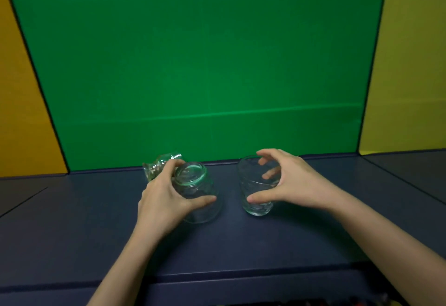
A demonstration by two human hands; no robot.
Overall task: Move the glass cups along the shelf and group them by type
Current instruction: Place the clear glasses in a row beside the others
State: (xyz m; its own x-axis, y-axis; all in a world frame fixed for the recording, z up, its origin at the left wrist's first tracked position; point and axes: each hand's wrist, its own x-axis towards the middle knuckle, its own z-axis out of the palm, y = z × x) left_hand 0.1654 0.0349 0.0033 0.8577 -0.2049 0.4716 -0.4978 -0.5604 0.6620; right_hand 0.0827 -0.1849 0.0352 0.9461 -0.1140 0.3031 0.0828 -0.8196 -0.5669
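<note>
Reaching forward over a dark blue shelf [72, 221], a person's two bare hands each meet a clear glass cup. At about 7 o'clock from the centre of the view, the left hand [161, 199] wraps an upside-down glass [198, 194] whose thick round base faces up; the thumb lies across its near side and the fingers curl round the far side, so the hand is closed on it. Just behind that hand, at roughly 10 o'clock from the upside-down glass, a small tilted glass [159, 164] leans over near the back edge of the shelf, partly hidden by the fingers; whether they touch it cannot be told. At about 5 o'clock from the centre, the right hand [289, 180] cups an upright tumbler [255, 185], thumb pressed on its near side, fingers spread loosely round the rim and far side, some seen through the glass. The two gripped cups stand apart with bare shelf between them. A green panel [205, 64] rises behind, with yellow panels [410, 64] at either side.
</note>
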